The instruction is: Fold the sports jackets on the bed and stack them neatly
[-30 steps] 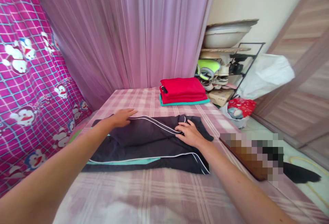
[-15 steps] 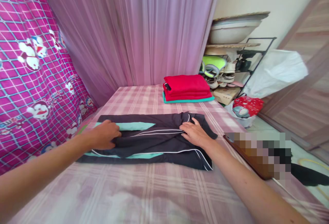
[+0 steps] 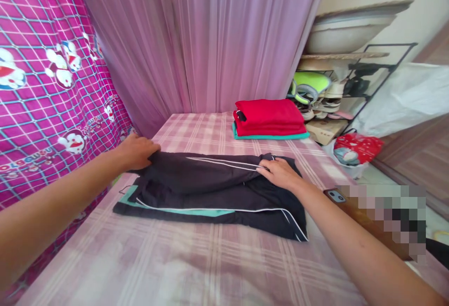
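A dark sports garment [image 3: 203,184] with teal panels and white piping lies folded lengthwise on the checked bedsheet [image 3: 196,268]. Its exact kind I cannot tell. My left hand [image 3: 138,150] is closed on the far left corner of its upper layer, lifting that end slightly. Teal fabric and a thin cord show beneath at the near left. At the garment's right end, my right hand [image 3: 278,172] has its fingers bent on the cloth beside the white piping, pinching it.
Folded red clothes [image 3: 270,116] lie on a teal piece [image 3: 273,136] near the back edge. A brown phone [image 3: 354,207], partly blurred out, rests at the right. Beyond the bed stand a shoe rack [image 3: 372,95] and a bag with red contents [image 3: 358,149]. A pink patterned curtain [image 3: 59,123] hangs left.
My left hand has moved up and away with the garment's upper layer, which now covers the far teal strip. My right hand stays at the right end. The view has shifted slightly left.
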A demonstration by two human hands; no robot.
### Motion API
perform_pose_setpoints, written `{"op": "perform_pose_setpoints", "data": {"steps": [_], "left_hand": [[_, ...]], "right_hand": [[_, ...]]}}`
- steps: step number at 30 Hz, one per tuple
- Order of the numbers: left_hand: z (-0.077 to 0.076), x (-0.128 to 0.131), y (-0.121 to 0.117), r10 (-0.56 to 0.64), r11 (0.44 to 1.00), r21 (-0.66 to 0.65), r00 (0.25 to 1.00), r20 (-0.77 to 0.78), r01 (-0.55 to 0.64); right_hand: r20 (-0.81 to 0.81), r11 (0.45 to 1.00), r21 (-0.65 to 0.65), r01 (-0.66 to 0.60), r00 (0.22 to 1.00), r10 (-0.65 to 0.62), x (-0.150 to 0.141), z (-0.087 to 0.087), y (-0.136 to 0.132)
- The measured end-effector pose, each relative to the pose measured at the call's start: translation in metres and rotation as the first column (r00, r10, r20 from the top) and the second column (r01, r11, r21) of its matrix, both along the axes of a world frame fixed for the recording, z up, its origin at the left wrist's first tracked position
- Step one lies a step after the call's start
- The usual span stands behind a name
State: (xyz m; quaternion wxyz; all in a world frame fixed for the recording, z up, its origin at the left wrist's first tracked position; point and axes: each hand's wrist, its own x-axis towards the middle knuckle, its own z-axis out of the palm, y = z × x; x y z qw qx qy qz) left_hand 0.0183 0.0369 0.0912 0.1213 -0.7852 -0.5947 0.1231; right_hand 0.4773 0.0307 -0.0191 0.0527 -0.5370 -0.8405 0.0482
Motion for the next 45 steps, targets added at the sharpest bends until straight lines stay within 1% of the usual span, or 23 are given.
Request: {"op": "perform_pose_setpoints", "data": {"steps": [1, 3, 5, 8, 9, 11, 13, 15, 18, 20, 21, 23, 25, 27, 30, 32, 33, 36, 38, 40, 41, 43, 45], "left_hand": [[-0.006, 0.003, 0.009, 0.025, 0.999, -0.030, 0.999, -0.031, -0.025], [-0.026, 0.009, 0.021, 0.082, 0.993, -0.075, 0.996, -0.046, -0.086], [-0.053, 0.014, 0.026, 0.116, 0.985, -0.128, 0.993, 0.017, -0.113], [-0.099, 0.015, 0.021, 0.175, 0.962, -0.234, 0.976, 0.131, -0.141], [-0.113, 0.015, 0.017, 0.198, 0.961, -0.228, 0.967, 0.163, -0.158], [-0.134, 0.013, 0.009, 0.227, 0.968, -0.156, 0.949, 0.219, -0.195], [-0.144, 0.014, 0.003, 0.236, 0.971, -0.100, 0.936, 0.261, -0.217], [-0.145, 0.017, 0.000, 0.245, 0.969, -0.112, 0.929, 0.279, -0.221], [-0.136, 0.026, 0.000, 0.248, 0.965, -0.152, 0.927, 0.280, -0.212], [-0.132, 0.032, 0.000, 0.262, 0.961, -0.168, 0.918, 0.300, -0.219], [-0.131, 0.034, 0.001, 0.282, 0.956, -0.174, 0.907, 0.314, -0.238], [-0.133, 0.035, 0.001, 0.332, 0.942, -0.173, 0.881, 0.337, -0.288], [-0.139, 0.035, 0.001, 0.353, 0.935, -0.149, 0.870, 0.344, -0.320], [-0.145, 0.033, 0.000, 0.347, 0.938, -0.124, 0.873, 0.343, -0.324], [-0.151, 0.033, -0.003, 0.335, 0.942, -0.099, 0.880, 0.337, -0.320], [-0.149, 0.035, -0.005, 0.329, 0.943, -0.075, 0.886, 0.326, -0.323], [-0.146, 0.036, -0.005, 0.330, 0.943, -0.071, 0.888, 0.320, -0.325], [-0.128, 0.040, 0.000, 0.362, 0.931, -0.161, 0.880, 0.307, -0.327], [-0.112, 0.039, 0.009, 0.378, 0.921, -0.209, 0.882, 0.283, -0.328], [-0.100, 0.032, 0.024, 0.331, 0.942, -0.138, 0.912, 0.242, -0.305], [-0.097, 0.027, 0.033, 0.285, 0.958, -0.073, 0.934, 0.215, -0.276], [-0.095, 0.011, 0.051, 0.199, 0.978, 0.025, 0.966, 0.166, -0.206], [-0.099, -0.007, 0.068, 0.196, 0.979, 0.014, 0.967, 0.160, -0.201]], "right_hand": [[0.003, 0.999, -0.009, 0.042, 0.999, -0.042, -0.003, 0.000, 0.002], [0.016, 0.993, -0.041, 0.109, 0.994, -0.109, -0.009, -0.001, 0.005], [0.033, 0.988, -0.063, 0.140, 0.990, -0.138, -0.013, -0.006, 0.003], [0.023, 0.983, -0.066, 0.174, 0.985, -0.173, -0.015, -0.010, -0.003], [0.009, 0.981, -0.051, 0.186, 0.983, -0.186, -0.016, -0.010, -0.005], [-0.039, 0.979, 0.026, 0.201, 0.979, -0.200, -0.021, -0.006, -0.010], [-0.121, 0.974, 0.140, 0.178, 0.979, -0.162, -0.038, 0.004, -0.014], [-0.216, 0.967, 0.229, 0.112, 0.974, -0.062, -0.069, 0.015, -0.016], [-0.294, 0.966, 0.258, -0.022, 0.951, 0.100, -0.128, 0.023, -0.014], [-0.271, 0.977, 0.203, -0.068, 0.955, 0.123, -0.161, 0.018, -0.010], [-0.242, 0.988, 0.140, -0.063, 0.965, 0.096, -0.172, 0.012, -0.008], [-0.159, 0.999, -0.030, -0.013, 0.987, 0.008, -0.181, -0.003, -0.003], [-0.080, 0.983, -0.180, 0.047, 0.995, -0.062, -0.175, -0.016, 0.000], [-0.049, 0.965, -0.254, 0.068, 0.995, -0.084, -0.162, -0.021, 0.001], [-0.045, 0.958, -0.279, 0.071, 0.995, -0.087, -0.145, -0.010, 0.004], [-0.032, 0.968, -0.227, 0.109, 0.992, -0.119, -0.138, 0.002, 0.010], [-0.026, 0.977, -0.167, 0.134, 0.990, -0.140, -0.134, 0.007, 0.014], [-0.003, 0.970, 0.035, 0.242, 0.970, -0.242, -0.114, 0.013, 0.033], [0.039, 0.937, 0.067, 0.342, 0.938, -0.345, -0.091, 0.009, 0.045], [0.109, 0.902, 0.029, 0.431, 0.896, -0.431, -0.063, 0.004, 0.054], [0.144, 0.896, 0.012, 0.443, 0.886, -0.440, -0.050, 0.001, 0.057], [0.188, 0.913, 0.020, 0.408, 0.895, -0.404, -0.031, -0.002, 0.057], [0.202, 0.940, 0.077, 0.333, 0.918, -0.342, -0.021, -0.002, 0.054]]}}
